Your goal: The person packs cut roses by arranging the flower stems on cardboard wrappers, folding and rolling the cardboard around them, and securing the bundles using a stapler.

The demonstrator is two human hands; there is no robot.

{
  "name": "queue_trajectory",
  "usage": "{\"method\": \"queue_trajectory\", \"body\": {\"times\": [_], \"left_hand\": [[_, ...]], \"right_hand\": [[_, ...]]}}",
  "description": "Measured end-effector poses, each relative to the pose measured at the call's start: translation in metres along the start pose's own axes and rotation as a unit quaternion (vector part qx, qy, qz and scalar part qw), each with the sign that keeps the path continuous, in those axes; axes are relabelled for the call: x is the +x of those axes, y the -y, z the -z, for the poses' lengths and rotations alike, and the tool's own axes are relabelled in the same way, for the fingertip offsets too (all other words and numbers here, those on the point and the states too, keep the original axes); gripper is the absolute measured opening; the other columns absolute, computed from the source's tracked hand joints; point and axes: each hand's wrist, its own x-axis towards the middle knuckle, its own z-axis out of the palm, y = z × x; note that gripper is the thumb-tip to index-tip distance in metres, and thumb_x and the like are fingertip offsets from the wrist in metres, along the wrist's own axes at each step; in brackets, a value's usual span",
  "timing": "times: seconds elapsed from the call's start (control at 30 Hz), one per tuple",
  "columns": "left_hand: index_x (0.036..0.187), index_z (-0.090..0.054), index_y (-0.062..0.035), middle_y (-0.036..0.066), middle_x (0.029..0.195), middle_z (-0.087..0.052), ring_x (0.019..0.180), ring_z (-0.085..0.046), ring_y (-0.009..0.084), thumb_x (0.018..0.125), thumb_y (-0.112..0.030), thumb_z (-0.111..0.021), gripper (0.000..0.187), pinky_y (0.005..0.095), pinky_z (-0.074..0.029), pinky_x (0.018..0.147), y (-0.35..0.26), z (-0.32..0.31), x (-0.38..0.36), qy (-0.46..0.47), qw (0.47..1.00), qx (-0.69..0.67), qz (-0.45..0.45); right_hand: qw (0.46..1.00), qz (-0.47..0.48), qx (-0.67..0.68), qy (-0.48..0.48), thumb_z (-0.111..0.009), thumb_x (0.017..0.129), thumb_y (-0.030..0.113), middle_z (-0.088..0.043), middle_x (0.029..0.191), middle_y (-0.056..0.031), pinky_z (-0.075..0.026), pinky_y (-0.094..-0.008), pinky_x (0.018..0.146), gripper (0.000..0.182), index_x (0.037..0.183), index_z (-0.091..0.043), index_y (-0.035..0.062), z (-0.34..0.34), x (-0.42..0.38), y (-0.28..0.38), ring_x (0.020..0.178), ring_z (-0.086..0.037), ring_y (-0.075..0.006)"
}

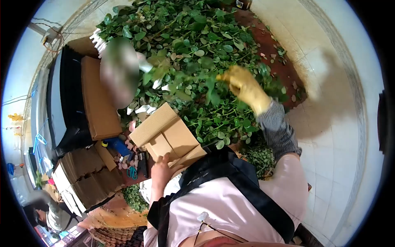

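Note:
My left hand (161,169), bare, grips the near edge of a folded piece of corrugated cardboard (177,138) in front of my body. Raised over the pile of leafy green stems (193,45) is my right hand (243,85), in a yellow rubber glove with a grey knitted sleeve at the wrist. Its fingers are closed on a leafy stem (212,92), which hangs to the left and is blurred. Several white-wrapped flower heads (146,109) lie by the pile's left side.
Stacked brown cardboard (98,99) stands at the left, with more cardboard pieces (88,173) below it. Teal scissors (132,172), a black stapler-like tool (142,164) and a blue tool (117,146) lie among pink petals. Another person (55,214) is at lower left. Tiled floor (329,164) extends right.

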Motion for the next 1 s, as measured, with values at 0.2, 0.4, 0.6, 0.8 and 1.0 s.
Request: {"method": "queue_trajectory", "body": {"times": [0.2, 0.4, 0.6, 0.8, 1.0], "left_hand": [[0.138, -0.05, -0.0032, 0.011, 0.12, -0.06, 0.107, -0.059, 0.0187, 0.107, -0.054, -0.028, 0.064, 0.0334, -0.047, 0.089, 0.147, -0.071, 0.028, 0.197, 0.77, -0.607, -0.006], [0.113, -0.07, -0.0003, 0.014, 0.105, -0.064, 0.098, -0.063, 0.0265, 0.084, -0.015, -0.076, 0.033, 0.035, -0.049, 0.088, 0.061, -0.003, 0.02, 0.121, 0.917, -0.379, 0.015], [0.106, -0.072, -0.0015, 0.013, 0.097, -0.062, 0.09, -0.064, 0.0314, 0.076, -0.006, -0.08, 0.031, 0.0373, -0.051, 0.08, 0.041, -0.018, 0.004, 0.008, 0.957, -0.289, -0.013], [0.108, -0.072, -0.0016, 0.01, 0.097, -0.06, 0.089, -0.062, 0.0266, 0.079, -0.007, -0.079, 0.03, 0.0356, -0.049, 0.077, 0.032, -0.016, 0.002, 0.002, 0.97, -0.243, 0.007], [0.106, -0.07, -0.0005, 0.016, 0.1, -0.066, 0.093, -0.065, 0.0323, 0.079, -0.008, -0.078, 0.029, 0.0378, -0.051, 0.083, 0.024, -0.016, 0.002, -0.058, 0.956, -0.288, 0.024]], "right_hand": [[0.94, -0.166, 0.164, 0.248, -0.065, 0.076, -0.007, -0.057, 0.068, -0.0043, -0.053, -0.0403, 0.073, 0.037, 0.098, -0.074, 0.0203, -0.069, -0.101, 0.063, 0.066, -0.059, -0.0231], [0.881, -0.116, 0.082, 0.452, -0.067, 0.088, 0.022, -0.071, 0.101, -0.0121, -0.051, -0.0465, 0.092, 0.036, 0.123, -0.065, 0.0136, -0.074, -0.096, 0.067, 0.096, -0.065, -0.032], [0.974, -0.132, 0.068, 0.172, -0.065, 0.091, 0.024, -0.067, 0.122, -0.0134, -0.052, -0.0427, 0.093, 0.051, 0.139, -0.052, 0.0112, -0.07, 0.014, 0.01, 0.1, -0.067, -0.0305], [0.899, -0.233, -0.232, 0.288, -0.063, 0.089, 0.011, -0.068, 0.119, -0.0071, -0.046, -0.0379, 0.104, 0.026, 0.114, -0.069, 0.0126, -0.207, 0.042, -0.074, 0.116, -0.061, -0.0248], [0.98, -0.06, -0.041, -0.187, -0.063, 0.086, 0.007, -0.07, 0.108, -0.0072, -0.05, -0.0378, 0.098, 0.02, 0.103, -0.072, 0.0114, -0.134, 0.073, -0.022, 0.104, -0.065, -0.0225]]}}
